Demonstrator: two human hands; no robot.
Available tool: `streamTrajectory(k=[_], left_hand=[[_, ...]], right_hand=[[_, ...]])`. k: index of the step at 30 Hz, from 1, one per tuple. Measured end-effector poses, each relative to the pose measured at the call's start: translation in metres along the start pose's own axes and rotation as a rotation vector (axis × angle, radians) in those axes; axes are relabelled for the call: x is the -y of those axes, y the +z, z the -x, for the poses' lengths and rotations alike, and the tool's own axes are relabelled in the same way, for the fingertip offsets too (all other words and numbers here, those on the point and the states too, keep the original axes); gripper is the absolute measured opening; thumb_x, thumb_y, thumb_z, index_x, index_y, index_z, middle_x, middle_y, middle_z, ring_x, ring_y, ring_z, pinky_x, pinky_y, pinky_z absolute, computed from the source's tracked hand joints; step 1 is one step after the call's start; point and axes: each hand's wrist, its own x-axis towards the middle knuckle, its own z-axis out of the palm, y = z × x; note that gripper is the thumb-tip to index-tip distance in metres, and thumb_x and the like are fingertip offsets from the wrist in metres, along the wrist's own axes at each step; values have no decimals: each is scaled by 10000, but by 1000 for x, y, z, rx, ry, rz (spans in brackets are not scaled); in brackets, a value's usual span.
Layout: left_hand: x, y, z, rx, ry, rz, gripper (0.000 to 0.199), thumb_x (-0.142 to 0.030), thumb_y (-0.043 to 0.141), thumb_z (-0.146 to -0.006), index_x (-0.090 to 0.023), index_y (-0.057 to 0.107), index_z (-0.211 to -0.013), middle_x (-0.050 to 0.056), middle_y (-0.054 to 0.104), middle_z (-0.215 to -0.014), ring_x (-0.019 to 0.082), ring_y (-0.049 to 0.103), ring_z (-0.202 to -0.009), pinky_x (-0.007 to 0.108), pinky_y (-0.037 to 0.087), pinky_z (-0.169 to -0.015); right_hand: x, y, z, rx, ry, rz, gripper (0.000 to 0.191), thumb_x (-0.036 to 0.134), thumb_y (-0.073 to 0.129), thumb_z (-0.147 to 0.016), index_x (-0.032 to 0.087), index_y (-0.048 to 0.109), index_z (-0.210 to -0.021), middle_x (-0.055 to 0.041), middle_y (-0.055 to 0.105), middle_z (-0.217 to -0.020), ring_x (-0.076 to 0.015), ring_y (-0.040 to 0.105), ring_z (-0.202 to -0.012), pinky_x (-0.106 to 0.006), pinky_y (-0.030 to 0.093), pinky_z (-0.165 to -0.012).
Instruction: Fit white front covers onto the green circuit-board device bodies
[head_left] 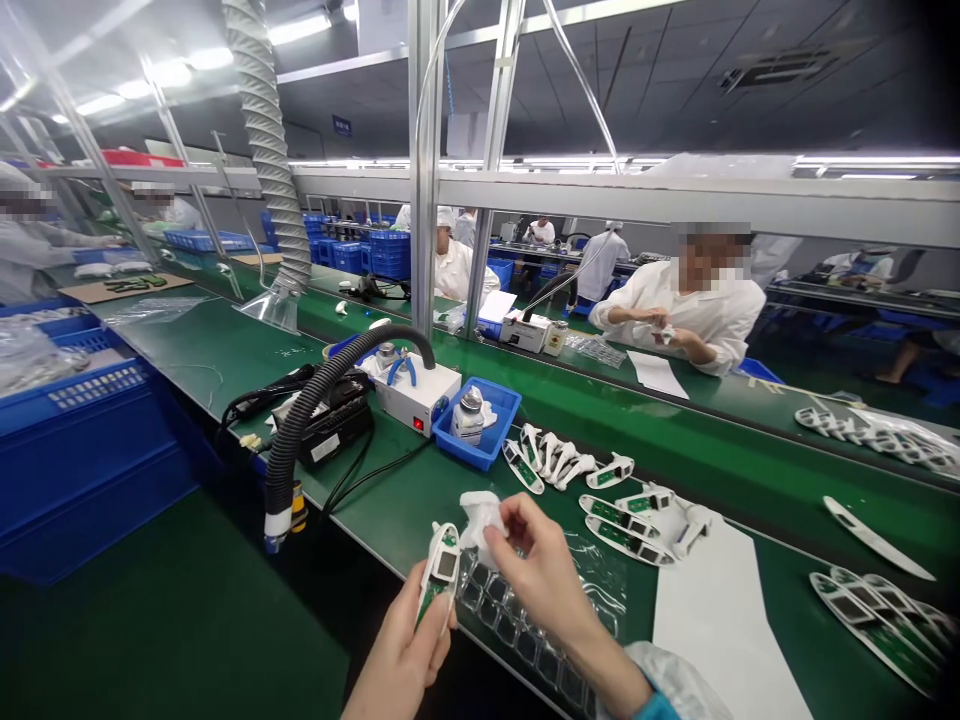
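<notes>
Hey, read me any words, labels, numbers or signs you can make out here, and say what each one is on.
None can be read.
Blue sign on the far wall: characters too small.
White label on the black unit: blurred.
Thermometer part in the left hand: screen blank.
Right hand holds a white cloth: no print.

Factory hall around me. Green bench [420, 500] runs left-far to right-near, a second green belt [675, 420] parallel behind it. Aluminium uprights [424, 170] rise from the middle, carrying a horizontal rail [675, 195] across the view. Dark ceiling [675, 70] with fluorescent strips [296, 28], brightest far left. Ribbed grey extraction duct [270, 140] drops down left of centre. Green floor [150, 620] near left. Blue crates [97, 440] stacked left, more [375, 252] far back. Workers in white coats [697, 310] seated across the belt.
</notes>
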Motion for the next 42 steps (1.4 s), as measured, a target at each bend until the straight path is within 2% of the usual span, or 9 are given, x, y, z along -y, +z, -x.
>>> streamTrajectory(k=[4,13,21,24,29,32,37,40,42], left_hand=[[-1,0,2,85,-11,184,306,-483,587,-848,-185,528,-886,-35,416,-723,49,274,-526,211,111,-453],[-4,0,4,96,-82,320,295,-429,628,-837,-166,503,-877,-25,451,-739,25,276,-494,209,101,-441],[-1,-3,2,86,-111,223,418,-528,676,-754,-177,518,-917,-15,482,-746,42,311,-511,213,98,-447],[3,-1,3,74,-87,100,442,-579,626,-768,-191,528,-955,-5,491,-762,62,322,-535,214,135,-454],[13,-3,3,-69,-22,-77,586,-594,561,-802,-225,436,-1239,19,517,-816,119,425,-618,232,286,-494],[11,-7,1,-14,0,-165,468,-557,519,-838,-210,479,-1151,17,509,-802,118,418,-617,233,298,-501],[-11,-13,-1,212,-126,-232,268,-450,465,-852,-191,460,-921,-14,471,-739,66,309,-501,215,180,-428],[-27,-17,-2,305,-202,-305,168,-352,456,-848,-188,446,-888,-13,486,-745,57,319,-495,194,189,-412],[-35,-20,-3,382,-222,-371,118,-277,444,-846,-184,459,-917,-13,510,-754,54,350,-491,182,230,-409]], right_hand=[[0,-14,-2,29,51,-104,153,313,567,-863,175,597,-922,-43,628,-844,-160,551,-697,-253,446,-634],[-5,-16,-2,94,52,-107,117,280,581,-853,176,628,-829,-11,589,-766,-144,500,-663,-248,404,-620],[24,-14,-6,455,-57,112,72,156,568,-824,195,560,-764,34,559,-716,-116,489,-655,-218,355,-608],[24,-7,-9,494,-19,228,80,149,563,-788,207,513,-766,46,527,-693,-116,469,-648,-211,323,-574],[22,-1,-11,511,66,322,183,141,571,-707,223,439,-803,43,512,-704,-138,487,-711,-197,314,-557],[26,-5,-9,548,-49,462,159,127,542,-732,215,422,-788,23,537,-743,-142,504,-721,-209,302,-563],[32,-15,-11,683,-429,795,61,183,531,-844,189,478,-814,-20,596,-786,-146,518,-620,-271,251,-523],[39,-17,-17,779,-611,916,92,242,571,-867,163,535,-837,-30,616,-765,-141,524,-550,-294,205,-470],[45,-15,-22,849,-703,966,78,212,592,-855,145,563,-826,-32,614,-732,-134,524,-518,-295,184,-437]])
